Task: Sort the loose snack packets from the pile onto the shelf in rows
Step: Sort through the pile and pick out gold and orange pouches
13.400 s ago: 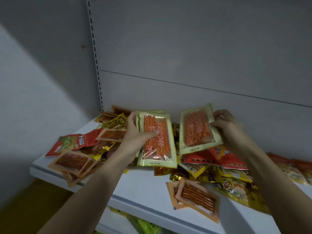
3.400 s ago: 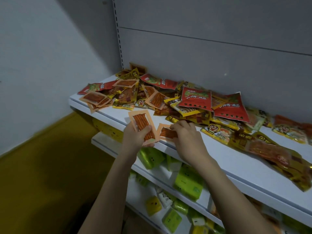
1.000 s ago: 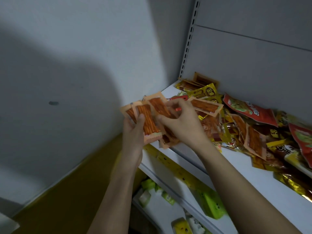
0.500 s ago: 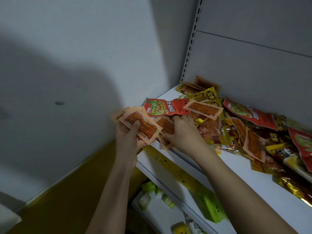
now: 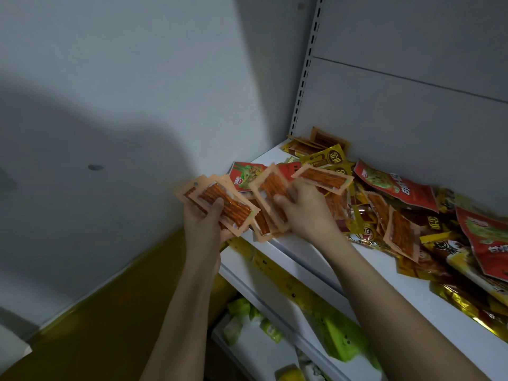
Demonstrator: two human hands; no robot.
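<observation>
The left hand [image 5: 204, 224] has its thumb clamped over a small fanned stack of orange-bordered clear stick-snack packets [image 5: 220, 206], held off the white shelf's [image 5: 384, 273] left end. The right hand [image 5: 305, 209] pinches another such packet [image 5: 270, 192] (slightly blurred) at the pile of mixed red and yellow foil packets [image 5: 398, 204].

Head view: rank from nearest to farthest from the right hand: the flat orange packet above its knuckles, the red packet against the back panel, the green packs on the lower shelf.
1. Flat orange packet, just above the right hand.
2. Red packet, right, at the back.
3. Green packs, below, lower shelf.
</observation>
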